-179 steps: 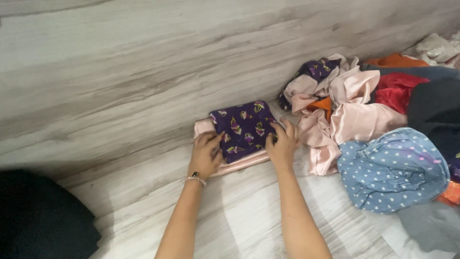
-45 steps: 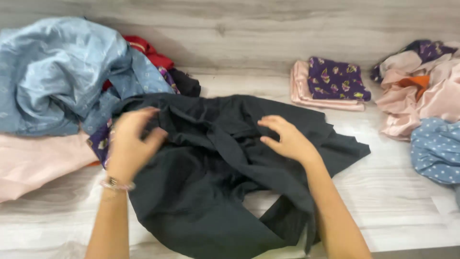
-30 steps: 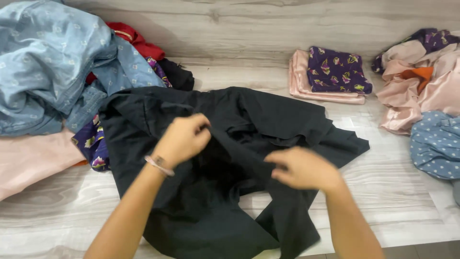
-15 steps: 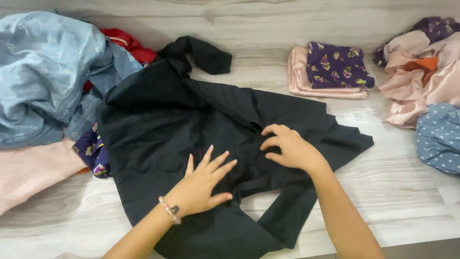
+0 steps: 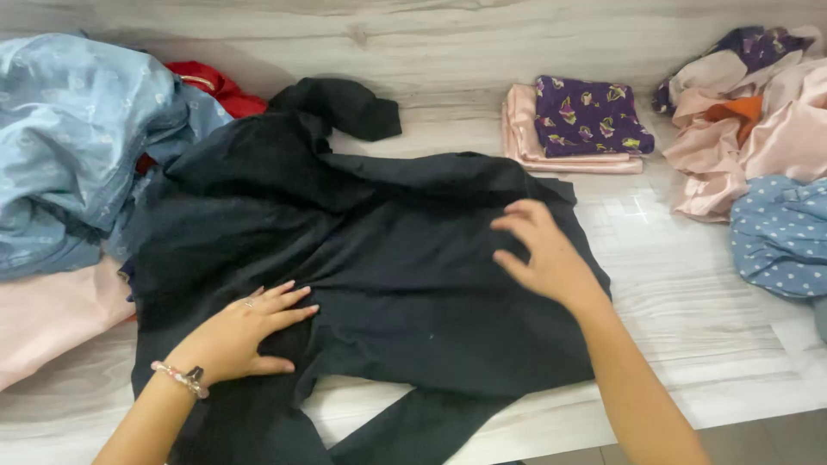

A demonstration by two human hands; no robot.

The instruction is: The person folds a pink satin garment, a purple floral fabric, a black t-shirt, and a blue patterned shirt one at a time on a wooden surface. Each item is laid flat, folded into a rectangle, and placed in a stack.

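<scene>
**Both hands flat on a spread black garment**

Head view: a black garment [image 5: 379,258] lies spread over the pale wood-grain table [image 5: 689,284], and serves as the landmark here. Its long axis runs from a sleeve at the far left corner, near the back wall, toward the near edge of the table, where dark cloth hangs over. The left hand [image 5: 237,331] lies palm down on the near left part of the garment, fingers spread wide and pointing right, holding nothing; a beaded bracelet [image 5: 179,379] sits at its wrist. The right hand [image 5: 538,250] is over the right part of the garment, open with fingers loosely fanned, gripping nothing; whether it touches the cloth or hovers just above cannot be told. The garment's right edge is just beyond this hand, so the right hand is the nearer one to it.

Left of the garment, and partly under it, lies a light blue cloth heap [image 5: 69,146] with a red piece [image 5: 211,86] behind. Beyond the garment to the right sits a folded purple floral cloth [image 5: 586,116] on folded pink fabric [image 5: 517,129]. Farther right are a loose pink satin pile [image 5: 758,138] and a blue dotted cloth [image 5: 780,232].
</scene>
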